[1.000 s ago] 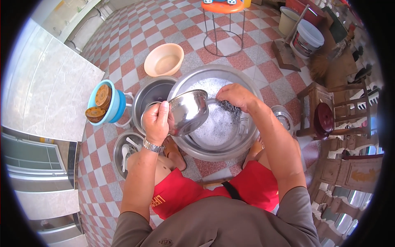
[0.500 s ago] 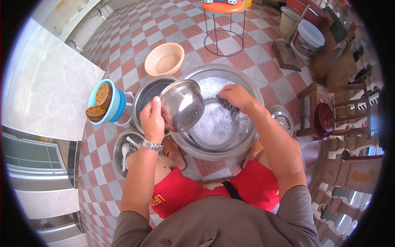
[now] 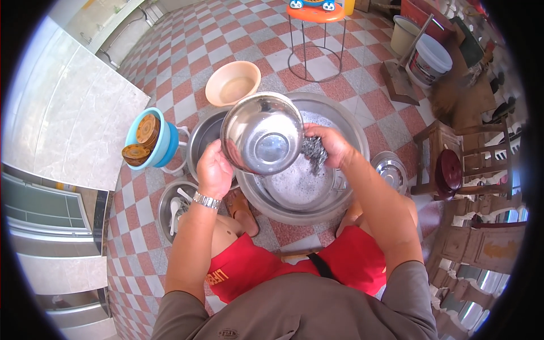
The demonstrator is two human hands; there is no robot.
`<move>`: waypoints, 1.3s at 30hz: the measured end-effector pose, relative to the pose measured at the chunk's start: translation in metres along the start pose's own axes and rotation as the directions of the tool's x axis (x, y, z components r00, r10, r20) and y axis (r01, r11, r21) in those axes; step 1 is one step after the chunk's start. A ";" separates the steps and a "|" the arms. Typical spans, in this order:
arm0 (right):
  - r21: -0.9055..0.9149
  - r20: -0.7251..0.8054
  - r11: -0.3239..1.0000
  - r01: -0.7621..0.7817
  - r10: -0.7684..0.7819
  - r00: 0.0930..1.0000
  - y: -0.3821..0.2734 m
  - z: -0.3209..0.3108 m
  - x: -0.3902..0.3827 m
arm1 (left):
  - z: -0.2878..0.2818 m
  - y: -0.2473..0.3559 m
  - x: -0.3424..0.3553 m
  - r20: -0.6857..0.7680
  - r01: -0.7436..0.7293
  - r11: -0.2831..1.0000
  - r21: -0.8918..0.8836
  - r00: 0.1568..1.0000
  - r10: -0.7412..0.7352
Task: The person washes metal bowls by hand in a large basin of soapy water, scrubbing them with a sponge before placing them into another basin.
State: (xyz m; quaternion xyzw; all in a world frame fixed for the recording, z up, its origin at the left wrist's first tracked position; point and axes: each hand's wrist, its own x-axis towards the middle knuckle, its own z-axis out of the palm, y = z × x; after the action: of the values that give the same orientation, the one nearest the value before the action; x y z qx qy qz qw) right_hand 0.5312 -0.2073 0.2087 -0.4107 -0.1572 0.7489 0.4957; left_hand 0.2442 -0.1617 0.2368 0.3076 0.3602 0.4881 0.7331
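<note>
My left hand (image 3: pixel 215 170) grips the left rim of a shiny steel bowl (image 3: pixel 241 133), whose inside faces up toward me. At the bowl's right side, my right hand (image 3: pixel 331 146) is closed on a dark grey steel wool scourer (image 3: pixel 315 152); its fingertips are at or just behind the rim. Below the bowl lies a wide metal basin (image 3: pixel 354 122) of foamy water, with a pot (image 3: pixel 339 180) sunk in the suds. A second grey metal basin (image 3: pixel 198 139) stands to the left, partly hidden by the bowl and my left hand.
A cream plastic basin (image 3: pixel 233 84) lies beyond. At left, a light blue basin (image 3: pixel 132 136) holds brown plates (image 3: pixel 148 130); nearer is a metal bowl (image 3: pixel 164 212) with white spoons (image 3: pixel 173 208). A metal lid (image 3: pixel 391 173) and wooden chair (image 3: pixel 430 153) are on the right, an orange stool (image 3: pixel 317 14) farther off.
The bowl has turned so its inside now faces me, and it has moved slightly right and up. My right hand has lifted the scourer from above the suds to the bowl's side.
</note>
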 end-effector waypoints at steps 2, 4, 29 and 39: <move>-0.122 0.035 0.992 0.029 -0.025 0.999 -0.016 -0.003 -0.003 | 0.000 0.003 0.000 0.052 0.033 0.992 0.119 0.998 -0.040; -0.162 0.029 0.985 0.053 -0.049 0.998 -0.025 -0.001 -0.008 | 0.003 0.006 -0.001 0.101 0.009 0.987 0.163 0.995 -0.026; -0.935 0.143 -0.351 -0.042 -0.484 0.864 0.137 -0.050 0.028 | -0.001 -0.006 0.010 -0.111 0.042 0.980 0.194 0.994 -0.020; -0.968 0.230 0.062 0.242 -0.156 0.960 0.020 0.017 -0.020 | 0.011 -0.018 0.003 -0.142 0.137 0.985 0.104 0.982 -0.122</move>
State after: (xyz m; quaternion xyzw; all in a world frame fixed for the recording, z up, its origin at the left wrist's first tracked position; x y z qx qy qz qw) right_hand 0.5088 -0.2312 0.2155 -0.5862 -0.6890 0.3850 0.1828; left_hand 0.2628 -0.1660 0.2278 0.2907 0.4552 0.4377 0.7188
